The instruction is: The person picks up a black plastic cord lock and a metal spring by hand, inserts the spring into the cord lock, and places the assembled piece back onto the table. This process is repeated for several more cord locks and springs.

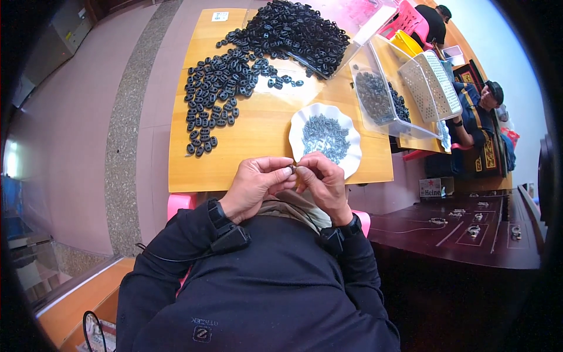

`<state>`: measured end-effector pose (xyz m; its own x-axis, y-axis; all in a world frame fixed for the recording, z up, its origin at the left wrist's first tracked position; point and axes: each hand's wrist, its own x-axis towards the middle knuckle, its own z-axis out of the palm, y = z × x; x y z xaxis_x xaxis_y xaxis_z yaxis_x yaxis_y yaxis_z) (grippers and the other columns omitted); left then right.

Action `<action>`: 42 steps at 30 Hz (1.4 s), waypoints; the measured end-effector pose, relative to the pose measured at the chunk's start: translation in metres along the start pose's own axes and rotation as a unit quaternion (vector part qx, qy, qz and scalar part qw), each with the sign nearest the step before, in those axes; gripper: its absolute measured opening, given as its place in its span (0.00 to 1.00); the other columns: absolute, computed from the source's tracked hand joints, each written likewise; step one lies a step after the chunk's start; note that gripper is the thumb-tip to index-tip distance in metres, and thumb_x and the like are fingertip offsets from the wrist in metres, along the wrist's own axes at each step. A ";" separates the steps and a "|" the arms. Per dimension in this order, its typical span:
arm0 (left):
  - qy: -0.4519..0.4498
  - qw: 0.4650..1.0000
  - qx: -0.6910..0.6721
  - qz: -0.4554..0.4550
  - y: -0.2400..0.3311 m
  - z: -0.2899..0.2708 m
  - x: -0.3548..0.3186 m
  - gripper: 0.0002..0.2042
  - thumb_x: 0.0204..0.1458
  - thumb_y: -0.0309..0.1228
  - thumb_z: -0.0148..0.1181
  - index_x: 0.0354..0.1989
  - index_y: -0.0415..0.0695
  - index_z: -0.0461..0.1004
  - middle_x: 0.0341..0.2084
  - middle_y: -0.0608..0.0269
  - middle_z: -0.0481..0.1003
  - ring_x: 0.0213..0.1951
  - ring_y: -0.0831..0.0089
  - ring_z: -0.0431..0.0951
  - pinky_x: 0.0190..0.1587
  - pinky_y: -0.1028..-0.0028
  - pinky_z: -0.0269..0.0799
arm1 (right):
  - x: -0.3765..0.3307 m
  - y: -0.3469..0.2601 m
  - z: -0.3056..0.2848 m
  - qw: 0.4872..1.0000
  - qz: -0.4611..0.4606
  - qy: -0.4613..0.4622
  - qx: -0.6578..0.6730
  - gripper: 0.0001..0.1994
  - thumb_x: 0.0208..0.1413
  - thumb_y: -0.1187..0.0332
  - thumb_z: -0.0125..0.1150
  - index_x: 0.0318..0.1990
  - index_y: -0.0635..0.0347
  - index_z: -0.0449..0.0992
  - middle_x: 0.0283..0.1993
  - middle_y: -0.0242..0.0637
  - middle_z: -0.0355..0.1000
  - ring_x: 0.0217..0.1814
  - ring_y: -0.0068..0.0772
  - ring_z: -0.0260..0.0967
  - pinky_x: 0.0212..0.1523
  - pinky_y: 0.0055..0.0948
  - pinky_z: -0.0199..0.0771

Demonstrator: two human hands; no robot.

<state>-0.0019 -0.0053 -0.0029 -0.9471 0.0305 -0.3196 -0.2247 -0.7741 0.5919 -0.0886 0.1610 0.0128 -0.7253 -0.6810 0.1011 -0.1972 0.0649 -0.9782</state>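
Note:
My left hand point(257, 180) and my right hand point(326, 183) meet at the table's near edge, thumbs and forefingers pinched together. Between the fingertips is a small dark piece point(292, 169), mostly covered, so its exact shape is hidden. Just beyond my right hand sits a white wavy-rimmed plate point(353, 154) heaped with small, glassy grey pieces point(324, 136). Loose black oval parts with two holes point(214, 94) spread over the table's left side. Behind them rises a larger heap of black parts point(299, 32).
A clear plastic bin point(375, 120) with dark parts stands right of the plate, beside a white perforated basket point(431, 85). The wooden table point(264, 141) ends just before my lap. Another person point(478, 111) sits at the right. A dark red door-like panel point(428, 234) lies at lower right.

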 end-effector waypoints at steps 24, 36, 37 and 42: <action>0.014 1.000 0.013 -0.001 0.000 0.001 -0.001 0.08 0.55 0.20 0.57 0.43 0.35 0.73 0.35 0.55 0.78 0.35 0.71 0.81 0.39 0.74 0.81 | 0.000 -0.003 -0.002 0.998 -0.017 -0.027 -0.055 0.02 0.58 0.82 0.54 0.37 0.70 0.73 0.36 0.36 0.68 0.27 0.19 0.71 0.26 0.16 0.72; -0.004 0.997 0.067 0.029 -0.004 0.002 -0.002 0.08 0.55 0.21 0.57 0.43 0.33 0.74 0.33 0.55 0.78 0.33 0.72 0.80 0.38 0.75 0.80 | -0.001 -0.002 -0.003 0.999 0.004 -0.036 -0.035 0.02 0.56 0.82 0.56 0.34 0.71 0.75 0.34 0.36 0.71 0.31 0.20 0.72 0.30 0.17 0.74; -0.005 0.997 0.069 0.029 -0.003 0.004 -0.002 0.08 0.55 0.21 0.57 0.43 0.33 0.73 0.33 0.55 0.78 0.33 0.72 0.80 0.38 0.75 0.80 | 0.000 -0.002 -0.005 0.998 -0.008 -0.041 -0.049 0.02 0.57 0.81 0.56 0.36 0.71 0.75 0.35 0.35 0.71 0.32 0.20 0.72 0.31 0.17 0.75; 0.008 0.999 0.048 0.019 0.001 0.010 -0.005 0.09 0.55 0.21 0.57 0.44 0.34 0.73 0.33 0.55 0.78 0.33 0.70 0.81 0.38 0.74 0.80 | -0.003 -0.004 -0.001 0.999 0.014 -0.007 0.036 0.03 0.58 0.80 0.56 0.37 0.71 0.75 0.35 0.34 0.71 0.30 0.19 0.71 0.30 0.17 0.73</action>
<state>0.0005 0.0000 0.0067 -0.9514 -0.0085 -0.3079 -0.2112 -0.7098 0.6720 -0.0861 0.1638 0.0162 -0.7211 -0.6892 0.0710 -0.1289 0.0328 -0.9911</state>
